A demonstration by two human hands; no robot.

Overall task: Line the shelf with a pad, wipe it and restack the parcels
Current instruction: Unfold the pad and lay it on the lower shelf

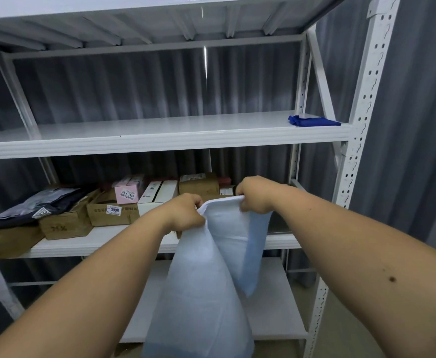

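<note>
A pale blue-white pad (pixel 201 288) hangs down in front of me, loosely curled. My left hand (pixel 186 213) and my right hand (pixel 255 193) each grip its top edge, close together, at the height of the middle shelf. The upper white shelf (pixel 134 130) is bare except for a dark blue cloth (pixel 312 121) lying at its right end. On the middle shelf (pixel 82 244) behind my hands lie the parcels (pixel 108 213): several brown cartons, a pink box, white boxes and a dark plastic mailer.
White perforated uprights (pixel 361 125) frame the rack on the right. A lower white shelf (pixel 276 306) sits behind the pad. Grey corrugated wall (pixel 418 125) stands behind and to the right of the rack.
</note>
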